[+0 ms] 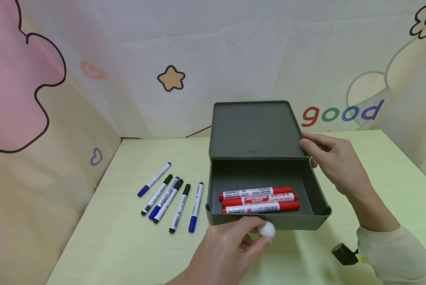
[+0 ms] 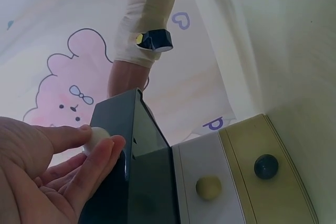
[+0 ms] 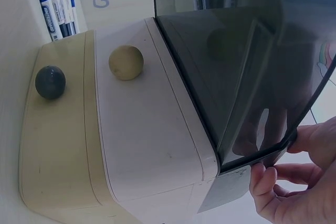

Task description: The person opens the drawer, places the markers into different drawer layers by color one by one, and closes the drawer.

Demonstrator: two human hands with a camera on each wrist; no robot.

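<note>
A grey drawer [image 1: 270, 222] stands pulled out from under the flat grey top [image 1: 252, 130] of a small drawer cabinet. Three red whiteboard markers [image 1: 258, 199] lie side by side in its front part. My left hand [image 1: 227, 247] pinches the drawer's round white knob [image 1: 266, 229] between thumb and fingers; the left wrist view shows the same knob [image 2: 96, 141] partly covered by fingertips. At the cabinet's right edge, my right hand [image 1: 335, 162] grips with the thumb near the top and fingers curled at the side, as the right wrist view also shows [image 3: 299, 177].
Several blue and black markers [image 1: 179, 208] lie on the pale green table [image 1: 102, 237] left of the cabinet. Below the grey drawer sit a white drawer [image 3: 152, 124] with a yellow knob [image 3: 126, 62] and a yellow drawer [image 3: 58, 145] with a dark knob [image 3: 50, 82]. A printed cloth [image 1: 234, 59] hangs behind.
</note>
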